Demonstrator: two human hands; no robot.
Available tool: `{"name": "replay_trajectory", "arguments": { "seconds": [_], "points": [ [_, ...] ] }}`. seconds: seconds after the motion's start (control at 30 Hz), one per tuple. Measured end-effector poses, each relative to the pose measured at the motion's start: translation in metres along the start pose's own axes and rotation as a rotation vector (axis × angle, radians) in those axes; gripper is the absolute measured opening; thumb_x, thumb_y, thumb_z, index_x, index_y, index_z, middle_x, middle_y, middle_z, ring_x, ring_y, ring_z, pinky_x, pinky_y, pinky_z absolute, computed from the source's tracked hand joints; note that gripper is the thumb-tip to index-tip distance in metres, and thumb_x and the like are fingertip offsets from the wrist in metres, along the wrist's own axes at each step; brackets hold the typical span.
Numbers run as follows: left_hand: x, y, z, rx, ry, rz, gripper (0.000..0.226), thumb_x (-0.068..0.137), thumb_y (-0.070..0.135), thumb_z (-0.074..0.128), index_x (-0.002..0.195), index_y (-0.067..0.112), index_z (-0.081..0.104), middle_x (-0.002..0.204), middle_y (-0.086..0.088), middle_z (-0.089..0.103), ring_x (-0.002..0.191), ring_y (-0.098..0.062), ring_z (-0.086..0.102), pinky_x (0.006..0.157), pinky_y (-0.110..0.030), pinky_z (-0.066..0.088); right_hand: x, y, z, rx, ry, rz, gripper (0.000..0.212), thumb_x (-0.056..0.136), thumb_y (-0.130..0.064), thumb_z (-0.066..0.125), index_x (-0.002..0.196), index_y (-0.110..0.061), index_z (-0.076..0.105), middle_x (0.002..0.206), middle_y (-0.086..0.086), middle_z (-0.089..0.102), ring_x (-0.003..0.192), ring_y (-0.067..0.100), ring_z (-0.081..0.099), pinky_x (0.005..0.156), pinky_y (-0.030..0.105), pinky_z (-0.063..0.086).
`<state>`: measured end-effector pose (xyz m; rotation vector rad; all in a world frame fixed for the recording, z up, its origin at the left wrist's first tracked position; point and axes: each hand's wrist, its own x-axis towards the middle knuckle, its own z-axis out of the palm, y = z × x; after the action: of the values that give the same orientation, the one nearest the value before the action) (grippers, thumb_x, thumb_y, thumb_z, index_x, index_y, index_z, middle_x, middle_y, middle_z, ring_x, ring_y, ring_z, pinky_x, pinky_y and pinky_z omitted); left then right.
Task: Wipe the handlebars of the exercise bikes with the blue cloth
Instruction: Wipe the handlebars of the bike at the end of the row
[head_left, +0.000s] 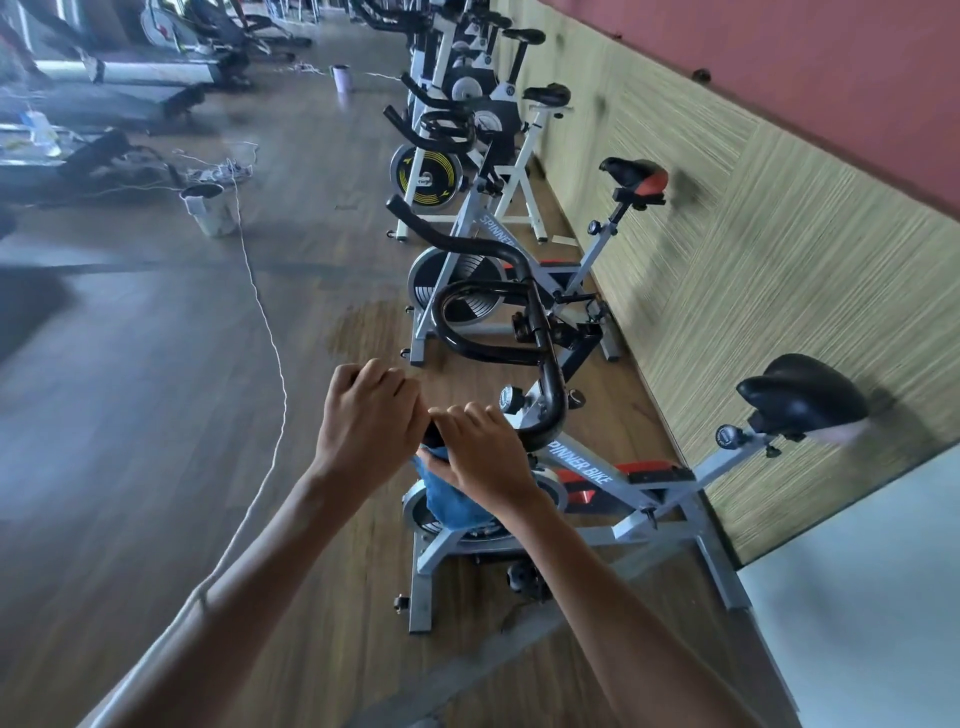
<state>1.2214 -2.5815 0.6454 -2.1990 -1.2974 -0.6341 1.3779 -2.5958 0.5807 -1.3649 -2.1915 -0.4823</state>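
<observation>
**both hands at the near tip of the closest bar**

the right hand (480, 457) is curled over the near horn of the handlebar (553, 405), fingers wrapped on top and thumb pressed into the blue cloth (449, 501). the cloth is bunched under the palm and its loose end hangs down in front of the flywheel. the left hand (369, 421) sits just beside it, knuckle to knuckle, with its fingers folded into a fist. it covers whatever it grips, so i cannot tell what that is.

the handlebar is a glossy black tube. its horn points left toward the open floor, with the tip between the hands. from there it runs right, bends, and leads away from the person to a closed loop that bulges left.

the bike (587, 473) has a grey square-section frame with red and black panels. it lies crosswise, flywheel to the left and padded black saddle (800, 397) to the right by the wall (779, 218), which is streaked and straw-coloured.

more bikes stand in a row beyond. a thin white cord (270, 332) trails across the dark wood-plank floor (156, 389).
</observation>
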Motion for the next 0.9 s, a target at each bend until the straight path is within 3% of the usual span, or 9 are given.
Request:
{"name": "replay_trajectory", "arguments": {
  "seconds": [0.13, 0.27, 0.4, 0.5, 0.6, 0.7, 0.8, 0.9],
  "points": [
    [-0.004, -0.001, 0.002, -0.076, 0.056, -0.001, 0.020, 0.087, 0.020, 0.051, 0.067, 0.017, 0.056, 0.070, 0.001, 0.059, 0.075, -0.023, 0.056, 0.080, -0.036, 0.042, -0.007, 0.013, 0.004, 0.083, 0.075, -0.103, 0.050, 0.090, -0.054, 0.050, 0.111, -0.009, 0.054, 0.088, 0.003, 0.066, 0.077, 0.019, 0.062, 0.069, 0.033, 0.051],
    [-0.033, 0.010, 0.003, -0.313, 0.229, -0.093, 0.016, 0.089, 0.022, 0.055, 0.099, 0.014, 0.065, 0.112, -0.008, 0.065, 0.111, -0.027, 0.054, 0.108, -0.041, 0.032, -0.010, 0.018, 0.005, 0.169, 0.213, -0.133, 0.042, 0.097, -0.049, 0.043, 0.094, -0.007, 0.048, 0.085, 0.010, 0.067, 0.069, 0.023, 0.062, 0.060, 0.036, 0.052],
    [-0.078, 0.034, 0.008, -0.597, 0.259, -0.511, 0.034, 0.089, 0.035, 0.046, 0.114, 0.013, 0.054, 0.116, -0.011, 0.053, 0.111, -0.030, 0.046, 0.097, -0.043, 0.030, -0.009, 0.014, -0.003, 0.317, 0.208, -0.053, 0.041, 0.099, -0.047, 0.039, 0.088, -0.008, 0.044, 0.081, 0.013, 0.062, 0.065, 0.026, 0.059, 0.059, 0.035, 0.051],
    [-0.094, 0.044, 0.016, -0.898, 0.178, -0.749, 0.041, 0.086, 0.039, 0.050, 0.116, 0.012, 0.052, 0.112, -0.006, 0.051, 0.106, -0.024, 0.048, 0.093, -0.049, 0.041, -0.008, 0.011, -0.015, 0.475, 0.205, 0.097, 0.044, 0.099, -0.045, 0.042, 0.081, -0.005, 0.047, 0.076, 0.012, 0.055, 0.066, 0.024, 0.055, 0.059, 0.036, 0.050],
    [-0.088, 0.054, 0.009, -1.114, 0.083, -0.732, 0.043, 0.083, 0.042, 0.057, 0.117, 0.016, 0.051, 0.108, -0.001, 0.058, 0.100, -0.012, 0.056, 0.086, -0.035, 0.048, -0.005, 0.012, -0.033, 0.585, 0.255, 0.185, 0.038, 0.099, -0.044, 0.043, 0.080, -0.011, 0.041, 0.073, 0.009, 0.048, 0.067, 0.016, 0.044, 0.061, 0.028, 0.044],
    [-0.063, 0.058, -0.004, -1.233, 0.068, -0.688, 0.041, 0.081, 0.041, 0.063, 0.112, 0.014, 0.059, 0.102, 0.004, 0.065, 0.091, -0.012, 0.061, 0.079, -0.020, 0.049, 0.003, 0.013, -0.056, 0.694, 0.314, 0.250, 0.044, 0.099, -0.043, 0.044, 0.077, -0.004, 0.045, 0.072, 0.009, 0.048, 0.066, 0.017, 0.046, 0.062, 0.026, 0.044],
    [-0.042, 0.059, -0.009, -1.237, 0.091, -0.633, 0.028, 0.083, 0.040, 0.064, 0.091, 0.013, 0.069, 0.089, 0.006, 0.062, 0.083, -0.017, 0.060, 0.072, -0.028, 0.051, 0.011, 0.018, -0.076, 0.744, 0.356, 0.292, 0.049, 0.096, -0.044, 0.046, 0.073, -0.001, 0.047, 0.068, 0.011, 0.050, 0.062, 0.022, 0.050, 0.059, 0.027, 0.044],
    [-0.035, 0.060, -0.017, -1.266, 0.113, -0.699, 0.026, 0.088, 0.043, 0.058, 0.085, 0.018, 0.066, 0.085, 0.003, 0.061, 0.079, -0.017, 0.060, 0.067, -0.030, 0.051, 0.013, 0.029, -0.091, 0.753, 0.264, 0.307, 0.042, 0.091, -0.048, 0.052, 0.073, -0.011, 0.044, 0.064, -0.006, 0.043, 0.060, 0.005, 0.043, 0.059, 0.014, 0.036]
  ]
}}
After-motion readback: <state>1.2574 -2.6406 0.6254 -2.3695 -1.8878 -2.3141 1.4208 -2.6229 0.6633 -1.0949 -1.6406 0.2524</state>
